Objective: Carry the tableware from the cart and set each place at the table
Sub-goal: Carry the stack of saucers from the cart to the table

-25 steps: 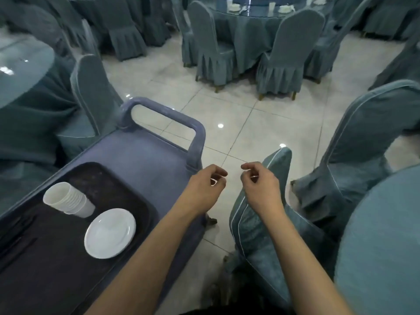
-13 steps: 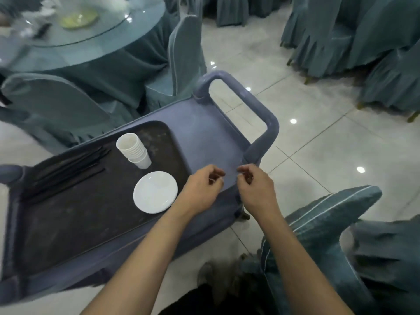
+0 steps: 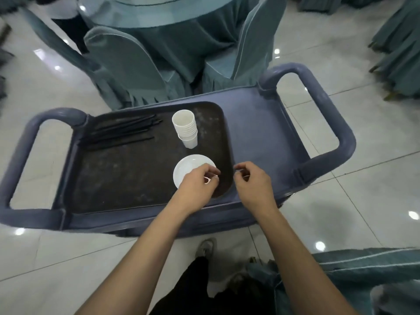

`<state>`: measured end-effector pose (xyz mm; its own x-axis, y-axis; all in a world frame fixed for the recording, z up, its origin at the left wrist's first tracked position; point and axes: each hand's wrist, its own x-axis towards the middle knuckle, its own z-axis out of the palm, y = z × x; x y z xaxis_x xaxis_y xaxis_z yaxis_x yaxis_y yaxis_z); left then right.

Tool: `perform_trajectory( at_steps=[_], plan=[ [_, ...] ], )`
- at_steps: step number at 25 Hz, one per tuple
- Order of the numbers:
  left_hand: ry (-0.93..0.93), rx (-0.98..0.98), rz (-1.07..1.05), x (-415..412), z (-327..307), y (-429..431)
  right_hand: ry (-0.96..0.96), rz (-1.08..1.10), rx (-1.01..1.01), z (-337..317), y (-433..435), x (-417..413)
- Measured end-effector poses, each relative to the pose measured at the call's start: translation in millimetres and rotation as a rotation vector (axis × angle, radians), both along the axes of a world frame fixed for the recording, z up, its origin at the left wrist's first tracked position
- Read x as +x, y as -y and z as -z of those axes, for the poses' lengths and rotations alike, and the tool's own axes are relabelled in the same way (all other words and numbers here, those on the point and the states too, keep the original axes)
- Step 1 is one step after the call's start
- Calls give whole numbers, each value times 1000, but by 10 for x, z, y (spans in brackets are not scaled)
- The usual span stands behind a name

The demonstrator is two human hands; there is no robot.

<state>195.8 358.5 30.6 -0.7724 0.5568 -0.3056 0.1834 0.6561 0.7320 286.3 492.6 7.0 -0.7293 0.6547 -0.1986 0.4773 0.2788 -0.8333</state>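
Note:
A blue-grey cart (image 3: 256, 123) with a loop handle at each end stands in front of me. On it lies a dark tray (image 3: 127, 173) with a stack of white cups (image 3: 185, 129), one small white plate (image 3: 189, 167) and several black chopsticks (image 3: 122, 133). My left hand (image 3: 197, 185) hovers over the plate's near right edge with fingers loosely curled and holds nothing; I cannot tell whether it touches the plate. My right hand (image 3: 252, 183) hangs over the bare cart top just right of the tray, fingers loosely curled and empty.
Behind the cart stand two teal covered chairs (image 3: 127, 64) (image 3: 247, 42) at a round table with a teal cloth (image 3: 159, 17). A person stands at the top left (image 3: 66, 17). Another covered chair (image 3: 363, 269) is at my right side, more chairs (image 3: 400, 53) far right.
My view has swung left and down from the chairs onto the cart. Both hands, still loosely curled, have come over the cart, the left one above the plate.

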Motion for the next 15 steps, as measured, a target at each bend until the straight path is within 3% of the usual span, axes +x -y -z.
perform_trajectory(
  at_steps=[15],
  plan=[
    [26,-79,-255,-665,340,603,201,-64,3,393,288,-793]
  ],
)
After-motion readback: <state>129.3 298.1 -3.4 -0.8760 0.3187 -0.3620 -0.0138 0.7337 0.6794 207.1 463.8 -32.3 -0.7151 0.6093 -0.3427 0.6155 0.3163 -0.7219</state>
